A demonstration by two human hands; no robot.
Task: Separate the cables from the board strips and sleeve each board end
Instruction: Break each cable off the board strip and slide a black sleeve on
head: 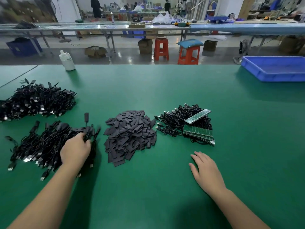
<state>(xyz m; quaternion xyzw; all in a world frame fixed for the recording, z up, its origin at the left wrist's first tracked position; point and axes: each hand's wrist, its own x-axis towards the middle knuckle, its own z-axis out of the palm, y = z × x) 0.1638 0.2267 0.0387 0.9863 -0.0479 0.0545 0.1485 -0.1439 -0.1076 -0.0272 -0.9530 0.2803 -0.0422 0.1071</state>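
Note:
A heap of flat dark grey sleeves [130, 134] lies in the middle of the green table [165, 90]. Right of it, green board strips [197, 132] with black cables [175, 119] still attached lie stacked. On the left lies a pile of sleeved cables [41, 144], and my left hand [75, 150] rests on its right edge, fingers curled around a few blurred cables. My right hand [206, 169] hovers flat and empty over bare table, below the board strips.
A bigger heap of black cables [36, 101] sits at the far left. A white bottle [66, 60] stands at the table's far edge, and a blue tray [275, 68] at the far right. Stools, boxes and other benches lie beyond.

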